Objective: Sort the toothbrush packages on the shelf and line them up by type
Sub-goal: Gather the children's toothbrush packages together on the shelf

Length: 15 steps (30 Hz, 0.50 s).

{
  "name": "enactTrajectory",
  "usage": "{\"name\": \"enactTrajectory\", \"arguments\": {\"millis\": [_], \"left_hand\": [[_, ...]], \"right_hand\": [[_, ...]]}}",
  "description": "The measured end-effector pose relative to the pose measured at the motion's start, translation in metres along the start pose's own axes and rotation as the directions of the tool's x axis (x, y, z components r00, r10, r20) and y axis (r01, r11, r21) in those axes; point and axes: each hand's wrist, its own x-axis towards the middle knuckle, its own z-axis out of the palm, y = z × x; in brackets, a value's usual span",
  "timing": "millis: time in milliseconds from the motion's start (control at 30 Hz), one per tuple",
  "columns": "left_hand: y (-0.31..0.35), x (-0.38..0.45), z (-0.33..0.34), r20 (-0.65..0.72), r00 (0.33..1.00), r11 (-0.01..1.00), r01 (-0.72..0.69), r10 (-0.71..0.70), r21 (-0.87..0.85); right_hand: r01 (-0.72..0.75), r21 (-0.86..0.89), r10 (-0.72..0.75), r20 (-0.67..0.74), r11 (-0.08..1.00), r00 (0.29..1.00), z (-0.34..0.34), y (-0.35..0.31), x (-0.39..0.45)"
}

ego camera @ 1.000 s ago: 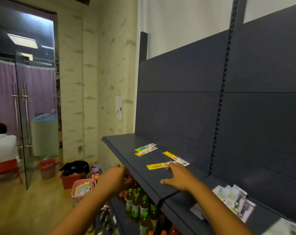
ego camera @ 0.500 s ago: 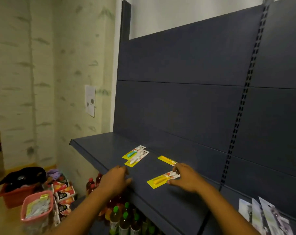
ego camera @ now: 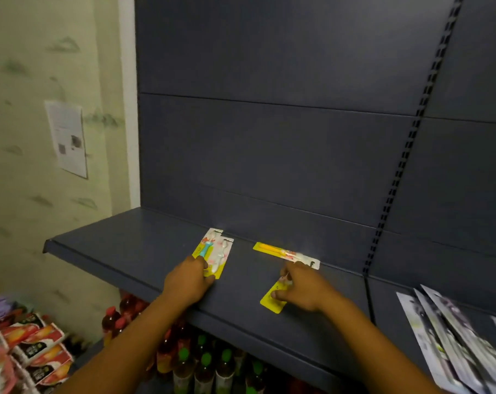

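Note:
On the dark grey shelf (ego camera: 121,251) two yellow-backed toothbrush packages lie side by side, one with a blue brush (ego camera: 205,247) and one with a white brush (ego camera: 222,253). My left hand (ego camera: 188,281) grips their near ends, fingers curled over the blue one. A yellow package with an orange brush (ego camera: 272,249) lies crosswise near the back panel. In front of it my right hand (ego camera: 305,288) pinches another yellow package (ego camera: 271,302), which is mostly hidden under the palm, with only its near corner showing.
A fanned pile of white toothbrush packages (ego camera: 446,334) lies on the neighbouring shelf section to the right. Bottles with green and red caps (ego camera: 204,365) stand on the shelf below. Snack packets (ego camera: 33,345) are stacked at the lower left. A paper sheet (ego camera: 67,137) hangs on the wall.
My left hand moved from the shelf's front edge onto the blue and white packages. My right hand turned its yellow package more lengthwise and drew it nearer. The view swung right and closer.

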Motion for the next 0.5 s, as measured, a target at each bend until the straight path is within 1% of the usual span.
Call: {"name": "enactTrajectory", "arguments": {"millis": [167, 300, 433, 500], "left_hand": [[0.011, 0.03, 0.011, 0.025, 0.998, 0.997, 0.055, -0.056, 0.049], [0.013, 0.046, 0.02, 0.017, 0.993, 0.993, 0.114, -0.114, 0.033], [0.011, 0.057, 0.027, 0.015, 0.992, 0.992, 0.121, -0.122, 0.044], [0.012, 0.059, 0.029, 0.024, 0.991, 0.992, 0.13, -0.13, 0.007]], "right_hand": [[-0.058, -0.02, 0.057, -0.053, 0.998, 0.997, -0.004, -0.001, -0.015], [-0.069, -0.041, 0.066, -0.075, 0.997, 0.995, -0.004, 0.013, -0.026], [-0.083, -0.013, 0.082, -0.089, 0.996, 0.993, -0.004, 0.021, -0.032], [-0.093, -0.024, 0.091, -0.078, 0.995, 0.993, -0.004, 0.022, -0.034]]}}
